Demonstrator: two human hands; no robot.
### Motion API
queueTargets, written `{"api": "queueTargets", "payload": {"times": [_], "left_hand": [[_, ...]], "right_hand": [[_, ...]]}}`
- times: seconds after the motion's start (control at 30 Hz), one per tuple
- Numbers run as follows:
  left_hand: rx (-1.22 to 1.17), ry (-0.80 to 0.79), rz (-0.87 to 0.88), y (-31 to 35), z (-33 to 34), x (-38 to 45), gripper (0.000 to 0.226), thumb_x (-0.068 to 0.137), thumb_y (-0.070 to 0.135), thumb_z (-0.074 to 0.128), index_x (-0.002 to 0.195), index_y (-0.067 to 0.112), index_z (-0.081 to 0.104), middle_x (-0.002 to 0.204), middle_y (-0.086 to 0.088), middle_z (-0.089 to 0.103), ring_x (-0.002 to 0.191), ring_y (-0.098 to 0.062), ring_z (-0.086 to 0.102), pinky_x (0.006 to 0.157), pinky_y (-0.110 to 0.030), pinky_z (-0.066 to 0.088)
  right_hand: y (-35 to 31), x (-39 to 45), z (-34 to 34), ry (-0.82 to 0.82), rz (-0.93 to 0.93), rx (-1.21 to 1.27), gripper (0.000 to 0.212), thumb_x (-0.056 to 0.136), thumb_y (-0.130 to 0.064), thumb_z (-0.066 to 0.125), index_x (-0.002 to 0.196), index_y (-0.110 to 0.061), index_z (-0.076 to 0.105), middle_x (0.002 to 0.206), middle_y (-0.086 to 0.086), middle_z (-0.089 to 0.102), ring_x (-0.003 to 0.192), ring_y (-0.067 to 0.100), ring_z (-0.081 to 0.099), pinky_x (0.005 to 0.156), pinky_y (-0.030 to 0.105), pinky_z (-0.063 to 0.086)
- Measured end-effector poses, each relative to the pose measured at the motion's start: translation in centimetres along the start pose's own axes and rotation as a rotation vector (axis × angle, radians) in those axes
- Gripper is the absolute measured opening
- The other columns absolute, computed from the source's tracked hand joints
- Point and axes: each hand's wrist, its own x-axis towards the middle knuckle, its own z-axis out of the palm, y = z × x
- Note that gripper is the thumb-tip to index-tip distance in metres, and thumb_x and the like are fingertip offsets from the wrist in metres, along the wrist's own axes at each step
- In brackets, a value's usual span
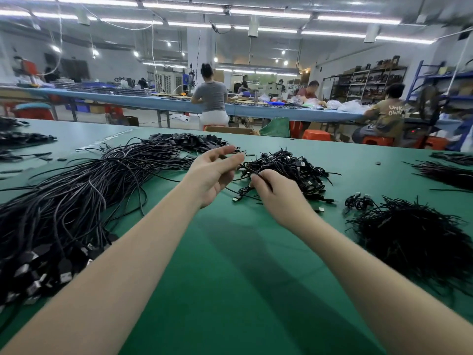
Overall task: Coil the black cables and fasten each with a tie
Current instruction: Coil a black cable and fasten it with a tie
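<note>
right hand pinching black cable, cable running up-left past loosely spread left hand

Both hands are raised over a green table; the left hand is loosely spread; the right hand pinches a tie; loose cables sprawl left; a coiled heap lies just beyond the hands; ties are piled near right.
</note>
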Motion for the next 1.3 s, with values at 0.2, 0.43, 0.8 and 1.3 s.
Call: {"api": "queueTargets", "payload": {"times": [0.2, 0.43, 0.8, 1.3], "left_hand": [[0.365, -0.262, -0.227, -0.8, 0.6, -0.5, 0.037, 0.099, 0.041, 0.041, 0.098, 0.022, 0.073, 0.089, 0.001, 0.066, 0.076, -0.011, 0.062, 0.076, -0.029, 0.05], [0.433, -0.291, -0.195, -0.5, 1.8, -1.2, 0.047, 0.102, 0.039, 0.035, 0.084, 0.023, 0.076, 0.094, 0.002, 0.074, 0.075, -0.012, 0.065, 0.066, -0.024, 0.055], [0.358, -0.723, -0.406, 5.6, -1.0, -2.8, 0.04, 0.084, 0.042, 0.052, 0.061, 0.016, 0.071, 0.049, 0.004, 0.059, 0.042, -0.009, 0.055, 0.045, -0.022, 0.045], [-0.102, -0.585, -0.128, 6.9, 0.9, -3.3, 0.037, 0.096, 0.038, 0.042, 0.09, 0.019, 0.073, 0.076, 0.004, 0.071, 0.07, -0.012, 0.068, 0.065, -0.024, 0.054]], "right_hand": [[-0.6, -1.7, 2.1, 0.068, -0.001, 0.41, 0.025, 0.102, -0.035, 0.036, 0.087, -0.036, 0.055, 0.065, -0.035, 0.056, 0.061, -0.012, 0.051, 0.055, 0.007, 0.035], [0.2, -2.2, 2.8, -0.056, 0.063, 0.578, 0.031, 0.103, -0.027, 0.036, 0.079, -0.025, 0.055, 0.061, -0.014, 0.044, 0.051, 0.001, 0.037, 0.054, 0.022, 0.031], [1.3, -1.8, -0.7, -0.305, 0.39, 0.684, 0.038, 0.09, -0.046, 0.059, 0.066, -0.018, 0.047, 0.049, -0.008, 0.026, 0.041, 0.01, 0.018, 0.041, 0.02, 0.016], [1.2, -2.8, 0.1, -0.563, 0.315, 0.625, 0.031, 0.095, -0.042, 0.051, 0.08, -0.02, 0.067, 0.059, -0.006, 0.035, 0.049, 0.01, 0.029, 0.05, 0.023, 0.026]]}}
